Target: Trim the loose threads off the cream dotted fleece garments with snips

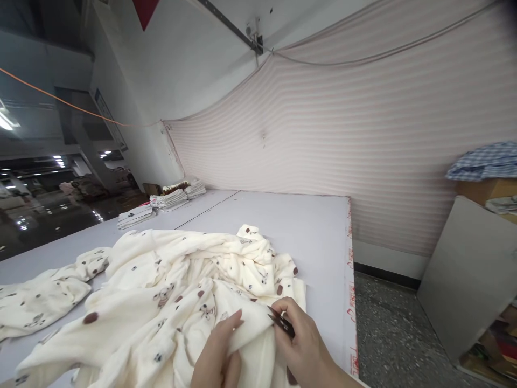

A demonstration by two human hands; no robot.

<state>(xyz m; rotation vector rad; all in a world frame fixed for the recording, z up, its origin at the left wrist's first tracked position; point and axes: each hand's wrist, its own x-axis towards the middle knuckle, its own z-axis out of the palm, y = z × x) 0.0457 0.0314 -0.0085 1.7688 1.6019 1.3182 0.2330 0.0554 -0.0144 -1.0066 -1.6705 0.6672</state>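
A cream fleece garment (141,302) printed with brown spots and small animal figures lies heaped over the near part of the table. My left hand (218,350) has its fingers closed on a fold of this fleece at the near side. Close by on the right, my right hand (301,339) grips dark thread snips (283,323), their pointed tips facing left at the edge of the fold. The snips' blades look slightly apart. Part of my left hand's fingers is hidden by the cloth.
The pale table (319,242) has a right edge with red-printed tape. Stacks of folded white cloth (169,199) stand at its far left. A striped sheet (323,134) covers the wall behind. Right of a floor gap is a grey cabinet (464,280) with blue checked cloth (482,161) above.
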